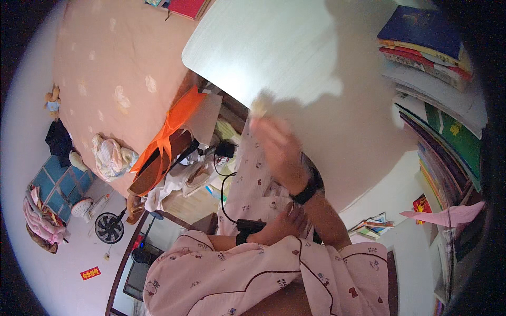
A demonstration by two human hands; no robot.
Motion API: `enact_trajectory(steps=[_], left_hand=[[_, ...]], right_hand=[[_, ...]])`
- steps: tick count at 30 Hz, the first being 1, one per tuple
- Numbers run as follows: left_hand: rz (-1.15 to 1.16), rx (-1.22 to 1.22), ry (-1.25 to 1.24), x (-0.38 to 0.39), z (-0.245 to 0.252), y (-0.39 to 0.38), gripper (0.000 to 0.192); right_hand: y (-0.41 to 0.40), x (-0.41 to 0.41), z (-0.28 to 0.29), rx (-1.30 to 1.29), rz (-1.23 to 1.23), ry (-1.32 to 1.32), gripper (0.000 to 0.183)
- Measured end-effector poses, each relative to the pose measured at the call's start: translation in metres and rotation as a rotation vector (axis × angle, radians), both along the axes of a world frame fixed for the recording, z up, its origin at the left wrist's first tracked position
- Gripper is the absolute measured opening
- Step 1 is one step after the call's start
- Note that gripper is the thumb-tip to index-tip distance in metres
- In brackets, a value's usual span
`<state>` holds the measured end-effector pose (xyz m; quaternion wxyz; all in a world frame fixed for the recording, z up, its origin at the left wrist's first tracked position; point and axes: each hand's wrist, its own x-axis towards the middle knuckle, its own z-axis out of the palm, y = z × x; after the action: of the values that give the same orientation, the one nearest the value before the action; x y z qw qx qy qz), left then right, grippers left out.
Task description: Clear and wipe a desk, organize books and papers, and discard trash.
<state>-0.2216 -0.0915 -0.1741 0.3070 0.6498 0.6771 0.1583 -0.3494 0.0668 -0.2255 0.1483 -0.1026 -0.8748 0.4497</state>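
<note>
My right hand (278,148) is raised at the near edge of a white tabletop (253,51), blurred by motion. Its fingers close on a small pale-yellow thing (261,106), too smeared to name. A black watch band (306,191) circles that wrist. Lower down, my left hand (282,223) lies across my lap on the pink printed pajamas (253,197), close to my right forearm. Its finger tips are partly hidden, so I cannot tell whether it grips anything. A black strapped device (251,226) with a cable (223,197) sits on the left wrist.
Stacked books (423,35) and upright folders (442,150) line the right side. A bed with a peach sheet (106,59) spreads at left, with an orange bag (174,122) beside the table. A black fan (109,228) stands farther left.
</note>
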Motion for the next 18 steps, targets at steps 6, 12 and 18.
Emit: enact_trajectory(steps=[6, 12, 18], left_hand=[[-0.123, -0.085, 0.009, -0.02, 0.008, 0.012, 0.043], [0.023, -0.215, -0.347, 0.0, -0.007, 0.005, 0.045], [-0.186, -0.21, -0.053, -0.02, 0.008, 0.005, 0.047]], right_hand=[[0.029, -0.062, -0.049, 0.061, -0.315, -0.019, 0.019], [-0.073, -0.012, -0.038, -0.026, 0.255, -0.243, 0.017], [0.037, -0.062, -0.008, -0.021, -0.293, 0.109, 0.019]])
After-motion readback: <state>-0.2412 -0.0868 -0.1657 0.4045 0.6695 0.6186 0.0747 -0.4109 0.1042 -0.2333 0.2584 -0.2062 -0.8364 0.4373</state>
